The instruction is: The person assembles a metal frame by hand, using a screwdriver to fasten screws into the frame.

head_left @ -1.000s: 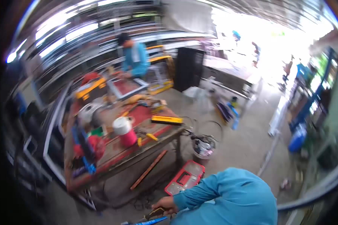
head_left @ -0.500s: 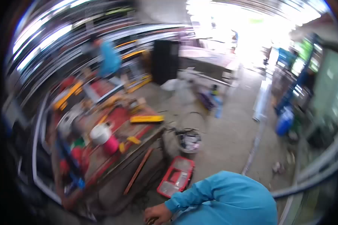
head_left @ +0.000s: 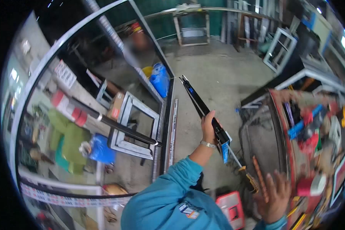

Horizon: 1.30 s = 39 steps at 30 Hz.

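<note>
My left hand point(head_left: 208, 128) is wrapped round a bundle of long, narrow black metal strips point(head_left: 195, 100), which slants from the upper left down to the lower right. A blue label point(head_left: 225, 152) shows at the bundle's lower end. From that end, a screwdriver point(head_left: 248, 180) with a yellow-and-black handle points down and right, its shaft overlapping the strips in this view. My right hand point(head_left: 275, 197) is beside the handle, fingers spread and slightly blurred. Whether its thumb touches the handle I cannot tell.
A large glazed frame point(head_left: 172, 90) stands at the left, with a smaller white frame point(head_left: 136, 150) behind its glass. On the right is a cluttered red worktable point(head_left: 278, 115) with a pink-and-white container point(head_left: 312, 186). A red-and-clear case point(head_left: 230, 209) lies on the floor.
My view has swung round from the worktable to the large glazed frame. My left hand with the black strips, the screwdriver and my spread right hand now show; earlier only one hand was visible, low down.
</note>
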Motion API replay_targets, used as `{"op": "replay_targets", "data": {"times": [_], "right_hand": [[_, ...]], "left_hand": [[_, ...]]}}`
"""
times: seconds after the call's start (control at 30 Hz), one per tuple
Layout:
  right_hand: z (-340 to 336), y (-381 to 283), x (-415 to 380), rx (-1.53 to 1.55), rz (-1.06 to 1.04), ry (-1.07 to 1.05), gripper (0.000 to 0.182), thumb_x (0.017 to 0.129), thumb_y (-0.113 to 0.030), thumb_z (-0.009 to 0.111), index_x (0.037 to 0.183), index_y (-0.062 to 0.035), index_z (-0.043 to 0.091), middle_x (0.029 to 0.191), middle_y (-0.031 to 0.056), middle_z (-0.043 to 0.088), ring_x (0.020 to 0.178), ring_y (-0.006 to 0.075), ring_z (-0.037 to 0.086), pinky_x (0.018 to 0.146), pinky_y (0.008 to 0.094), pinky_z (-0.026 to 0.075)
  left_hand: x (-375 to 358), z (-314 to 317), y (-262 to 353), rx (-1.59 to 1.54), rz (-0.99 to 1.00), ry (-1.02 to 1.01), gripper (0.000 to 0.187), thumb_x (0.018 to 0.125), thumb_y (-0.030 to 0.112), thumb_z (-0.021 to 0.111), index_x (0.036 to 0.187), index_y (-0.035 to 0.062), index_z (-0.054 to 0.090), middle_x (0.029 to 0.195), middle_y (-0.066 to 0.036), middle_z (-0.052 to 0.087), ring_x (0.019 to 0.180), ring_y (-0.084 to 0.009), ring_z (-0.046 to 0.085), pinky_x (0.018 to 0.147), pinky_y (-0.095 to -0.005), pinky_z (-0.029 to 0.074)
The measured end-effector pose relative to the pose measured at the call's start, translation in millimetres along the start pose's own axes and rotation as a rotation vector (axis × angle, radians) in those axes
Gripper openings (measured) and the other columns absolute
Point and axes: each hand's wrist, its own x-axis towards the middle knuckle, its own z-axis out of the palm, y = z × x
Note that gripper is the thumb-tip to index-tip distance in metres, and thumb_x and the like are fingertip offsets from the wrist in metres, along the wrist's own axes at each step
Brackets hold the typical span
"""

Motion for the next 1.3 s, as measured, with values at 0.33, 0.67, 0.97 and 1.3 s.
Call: {"op": "replay_targets", "data": {"times": [0.33,0.67,0.97,1.3], "right_hand": [[207,50,177,0.303,-0.187,0.046,0.05,0.074,-0.014,0.07,0.12,-0.0046,0.052,0.1,0.0208,0.058,0.084,0.0322,0.058,0.07,0.0372,0.05],[290,75,410,0.65,-0.282,0.069,0.038,0.091,-0.023,0.057,0.12,0.0016,0.054,0.083,0.0166,0.063,0.057,0.0172,0.054,0.052,0.0331,0.045],[371,172,681,1.699,1.097,-0.982,0.036,0.095,-0.026,0.047,0.119,-0.0001,0.057,0.078,0.0072,0.064,0.048,0.0108,0.044,0.044,0.024,0.036],[367,205,1011,0.96,-0.94,-0.22,0.033,0.082,-0.006,0.063,0.113,-0.0045,0.056,0.101,0.0221,0.059,0.077,0.0377,0.062,0.061,0.0394,0.052]], "left_hand": [[201,-38,40,-0.001,0.128,0.343,0.031,0.078,0.031,0.068,0.087,0.0108,0.048,0.063,0.0,0.05,0.047,-0.0125,0.051,0.041,-0.027,0.042],[382,-12,105,0.05,0.293,0.514,0.032,0.077,0.025,0.07,0.095,0.0038,0.054,0.077,0.0,0.054,0.067,-0.0089,0.049,0.059,-0.027,0.042],[563,28,150,-0.108,0.585,0.639,0.023,0.082,0.026,0.063,0.078,0.0076,0.05,0.057,-0.004,0.053,0.041,-0.0163,0.054,0.037,-0.0285,0.046],[707,151,223,-0.363,0.985,0.76,0.028,0.082,0.032,0.063,0.087,0.0087,0.048,0.06,-0.005,0.05,0.044,-0.0182,0.052,0.039,-0.033,0.045]]}}
